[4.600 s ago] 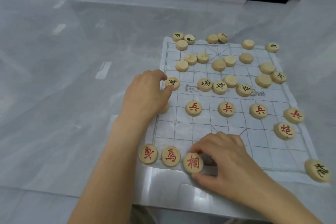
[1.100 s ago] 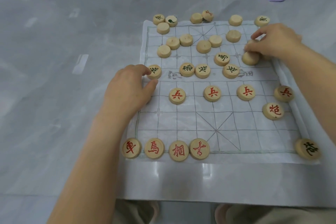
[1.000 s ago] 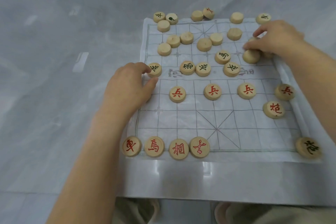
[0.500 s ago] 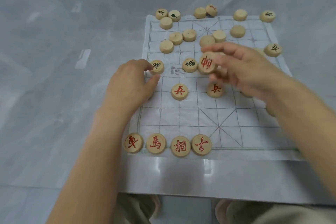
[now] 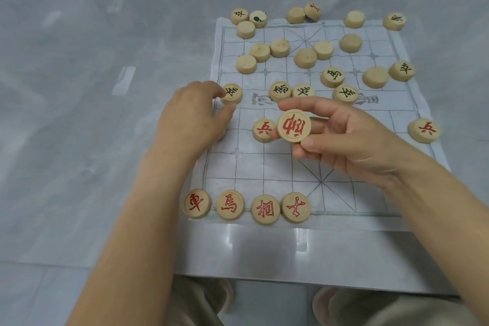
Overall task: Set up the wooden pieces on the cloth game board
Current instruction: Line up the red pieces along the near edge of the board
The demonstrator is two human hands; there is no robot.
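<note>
The white cloth game board (image 5: 344, 201) lies on a grey table. My right hand (image 5: 352, 140) holds a round wooden piece with a red character (image 5: 294, 126) above the board's middle, pinched between thumb and fingers with its face toward me. My left hand (image 5: 190, 119) rests at the board's left edge, its fingers curled at a black-marked piece (image 5: 231, 93). Along the near edge sits a row of red pieces (image 5: 247, 206). Red soldier pieces (image 5: 262, 130) stand further up, one at the right edge (image 5: 424, 130).
Several blank-faced and black-marked pieces (image 5: 305, 58) lie scattered over the far half of the board and just beyond its far edge (image 5: 296, 15). The table's near edge (image 5: 291, 280) runs above my knees. Bare grey tabletop (image 5: 92, 114) extends to the left.
My right hand picked a piece from the far right of the board, carried it toward the middle, and turned its red face toward me. My left hand stayed put.
</note>
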